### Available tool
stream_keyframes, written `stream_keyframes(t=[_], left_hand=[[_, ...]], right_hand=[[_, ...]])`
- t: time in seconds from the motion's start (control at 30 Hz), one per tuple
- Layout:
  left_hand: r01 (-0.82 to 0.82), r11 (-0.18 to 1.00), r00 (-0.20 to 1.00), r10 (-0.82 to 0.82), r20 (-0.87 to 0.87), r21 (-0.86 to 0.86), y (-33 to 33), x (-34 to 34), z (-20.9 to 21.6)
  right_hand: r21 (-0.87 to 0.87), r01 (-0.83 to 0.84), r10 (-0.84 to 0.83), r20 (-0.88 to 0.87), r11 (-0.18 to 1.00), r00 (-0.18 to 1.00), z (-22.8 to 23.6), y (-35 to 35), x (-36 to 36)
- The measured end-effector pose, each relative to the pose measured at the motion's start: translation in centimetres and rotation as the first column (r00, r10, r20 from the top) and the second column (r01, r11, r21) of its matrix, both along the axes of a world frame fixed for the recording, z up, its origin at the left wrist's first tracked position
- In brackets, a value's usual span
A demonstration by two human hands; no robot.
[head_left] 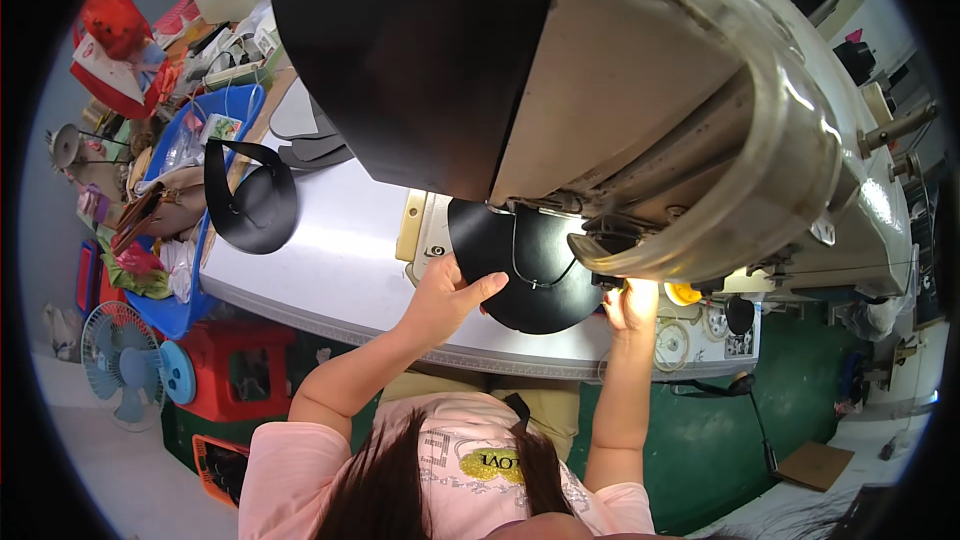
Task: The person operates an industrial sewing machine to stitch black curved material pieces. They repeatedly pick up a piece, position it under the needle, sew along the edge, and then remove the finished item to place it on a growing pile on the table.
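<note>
A rounded black leather-like piece (556,312) lies on the machine bed under the head of a large sewing machine (640,100), with a thin looped cord or wire (518,258) over it. My left hand (445,305) is at the piece's left edge. Its thumb stretches over the top, and the other fingers are bent and partly hidden at the edge, so the hand seems to grip it. To the right of the piece, my right hand (632,307) is raised close under the machine head. Its fingers are curled together, with the tips partly covered by the machine.
On the white table (310,255), another black piece with a strap (258,208) lies at the left, by flat grey cutouts (318,148). A cluttered blue tray (178,312) stands beyond the table's left end. Below are a red stool (245,350) and a blue fan (130,365).
</note>
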State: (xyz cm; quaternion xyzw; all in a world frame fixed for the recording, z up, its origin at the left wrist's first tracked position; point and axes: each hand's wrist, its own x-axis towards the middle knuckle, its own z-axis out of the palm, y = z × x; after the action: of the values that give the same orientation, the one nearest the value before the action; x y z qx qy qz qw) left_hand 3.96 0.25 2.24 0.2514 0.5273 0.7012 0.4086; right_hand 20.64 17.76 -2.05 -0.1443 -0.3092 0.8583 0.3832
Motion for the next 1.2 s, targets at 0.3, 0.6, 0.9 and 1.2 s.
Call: stream_keyframes(t=[0.3, 0.6, 0.9, 1.2], left_hand=[[-0.023, 0.992, 0.998, 0.015, 0.065, 0.125, 1.5, -1.0, 2.2], [0.061, 0.997, 0.995, -0.064, 0.073, 0.051, 1.4, -1.8, 1.6], [0.009, 0.998, 1.000, -0.010, 0.023, 0.054, 1.6, -2.2, 3.0], [-0.109, 0.984, 0.986, 0.089, 0.144, 0.140, 1.6, -2.4, 1.1]], right_hand=[[-0.013, 0.173, -0.173, -0.114, 0.985, 0.978, -6.7, 6.0, 0.7], [0.086, 0.268, -0.268, -0.004, 0.960, 0.963, -9.7, 7.1, 1.6], [0.141, 0.184, -0.193, 0.053, 0.973, 0.980, 0.1, -0.1, -1.4], [0.627, -0.230, -0.378, 0.679, 0.744, 0.629, 1.5, -0.9, 2.3]])
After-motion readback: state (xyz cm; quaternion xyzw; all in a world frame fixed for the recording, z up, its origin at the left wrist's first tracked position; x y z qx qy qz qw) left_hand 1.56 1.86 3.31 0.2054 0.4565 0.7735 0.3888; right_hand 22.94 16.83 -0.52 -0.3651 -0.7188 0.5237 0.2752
